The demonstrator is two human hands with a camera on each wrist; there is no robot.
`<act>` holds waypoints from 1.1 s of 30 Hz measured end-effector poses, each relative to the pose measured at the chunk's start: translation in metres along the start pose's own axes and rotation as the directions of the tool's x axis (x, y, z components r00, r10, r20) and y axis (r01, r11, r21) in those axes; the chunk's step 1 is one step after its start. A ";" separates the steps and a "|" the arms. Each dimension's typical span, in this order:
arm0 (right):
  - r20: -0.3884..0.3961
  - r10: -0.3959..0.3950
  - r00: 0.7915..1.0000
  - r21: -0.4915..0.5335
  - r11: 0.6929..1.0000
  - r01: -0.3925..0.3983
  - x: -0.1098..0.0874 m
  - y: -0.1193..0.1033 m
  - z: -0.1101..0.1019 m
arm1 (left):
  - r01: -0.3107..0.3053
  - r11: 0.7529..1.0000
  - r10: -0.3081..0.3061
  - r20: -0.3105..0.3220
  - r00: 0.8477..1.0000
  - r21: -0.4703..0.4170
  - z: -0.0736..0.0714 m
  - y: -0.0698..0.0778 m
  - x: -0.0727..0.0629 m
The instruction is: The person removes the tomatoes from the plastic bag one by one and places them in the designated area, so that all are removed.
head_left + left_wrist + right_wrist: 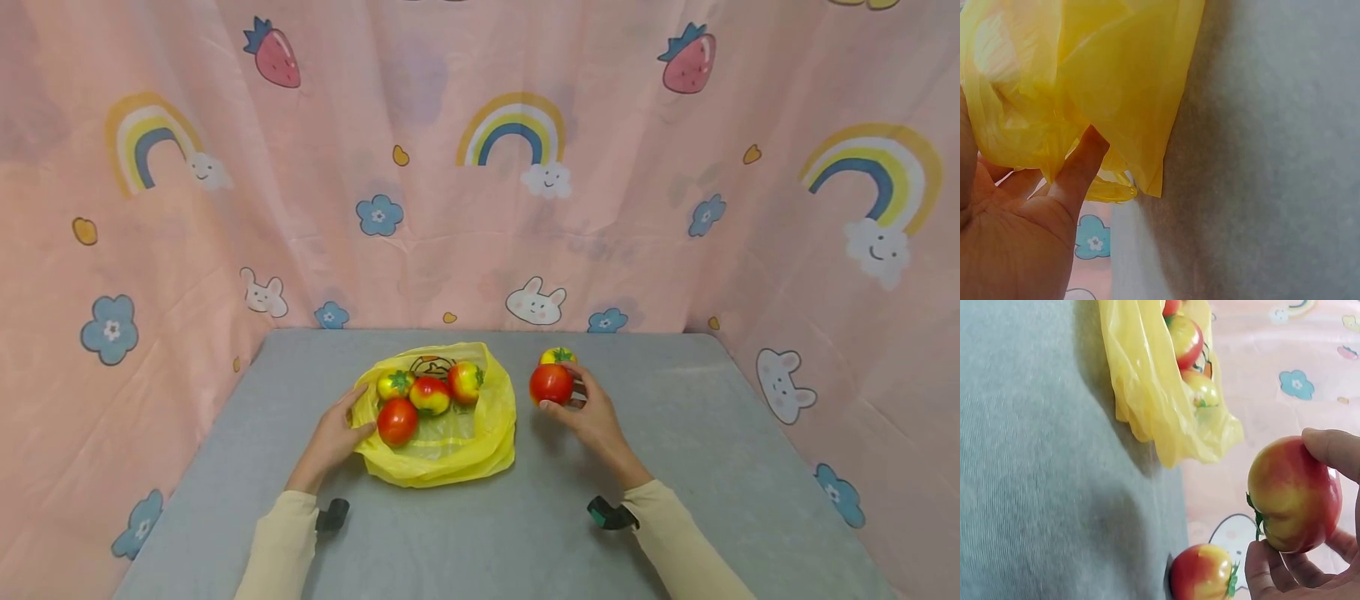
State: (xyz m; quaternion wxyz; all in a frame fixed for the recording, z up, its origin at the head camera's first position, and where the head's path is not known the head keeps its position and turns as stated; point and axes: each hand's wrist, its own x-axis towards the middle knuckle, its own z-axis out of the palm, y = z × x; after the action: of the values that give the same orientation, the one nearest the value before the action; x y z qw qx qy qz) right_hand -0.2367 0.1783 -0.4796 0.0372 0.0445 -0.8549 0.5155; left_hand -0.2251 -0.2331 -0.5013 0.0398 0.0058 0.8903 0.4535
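A yellow plastic bag (450,469) lies on the table with its mouth open, several red and yellow tomatoes inside, among them a mostly red tomato (397,422) at the near left. My left hand (334,437) grips the bag's left rim; in the left wrist view the thumb presses against the yellow film. To the right of the bag, my right hand (597,421) holds a tomato (1296,495) above the table, thumb on one side and fingers on the other. Behind it another tomato (1202,573) with a green leafy top rests on the table, partly hidden in the head view.
The grey table (465,550) ends at a pink curtain (450,275) at the back and sides. A dark wrist strap piece (332,515) shows by the left sleeve, and a similar one (611,513) by the right.
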 end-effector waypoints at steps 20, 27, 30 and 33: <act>-0.048 0.033 0.998 0.000 0.999 -0.033 0.003 0.014 -0.018 | -0.006 1.000 0.006 -0.005 1.000 0.001 0.000 -0.002 0.002; -0.058 0.040 0.998 0.000 0.999 -0.040 0.005 0.017 -0.025 | -0.005 1.000 0.005 0.000 1.000 0.009 0.000 -0.001 0.000; -0.061 0.055 0.997 0.004 0.998 -0.055 0.007 0.016 -0.026 | 0.000 1.000 0.000 0.001 1.000 0.006 0.000 -0.001 0.000; -0.073 0.067 0.995 0.014 0.998 -0.066 0.010 0.016 -0.028 | 0.003 1.000 -0.003 0.003 1.000 0.003 -0.001 0.000 0.000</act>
State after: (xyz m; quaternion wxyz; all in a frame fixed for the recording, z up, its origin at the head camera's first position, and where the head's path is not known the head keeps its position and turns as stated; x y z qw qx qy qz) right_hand -0.2481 0.2104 -0.4795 0.0509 -0.0028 -0.8511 0.5225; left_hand -0.2256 -0.2335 -0.5007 0.0416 0.0052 0.8909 0.4522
